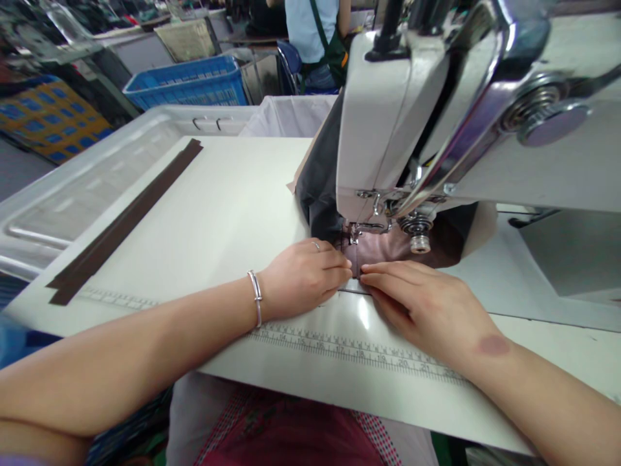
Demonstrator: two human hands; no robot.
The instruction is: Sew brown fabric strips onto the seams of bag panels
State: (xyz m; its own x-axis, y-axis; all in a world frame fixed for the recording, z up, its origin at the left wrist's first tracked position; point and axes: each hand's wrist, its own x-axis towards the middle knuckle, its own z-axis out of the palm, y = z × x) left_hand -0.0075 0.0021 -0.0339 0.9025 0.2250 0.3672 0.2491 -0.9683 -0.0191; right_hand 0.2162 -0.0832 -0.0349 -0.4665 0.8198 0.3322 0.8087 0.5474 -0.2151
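A piece of dark fabric [320, 188] with a brownish-pink side [383, 248] lies under the presser foot [354, 234] of a white sewing machine [376, 129]. My left hand [305, 277], with a ring and a silver bangle, presses its closed fingers on the near edge of the fabric, left of the seam. Just right of the seam, my right hand [420, 298] has its fingertips together on the same edge. The two hands' fingertips almost meet in front of the foot. My thumbs are mostly hidden.
Dark brown strips [130, 217] lie at the left of the white table [233, 188], which has a printed ruler [339, 346] along its front. Behind are a clear plastic bin [43, 194], a blue crate [189, 81] and a seated person [310, 39].
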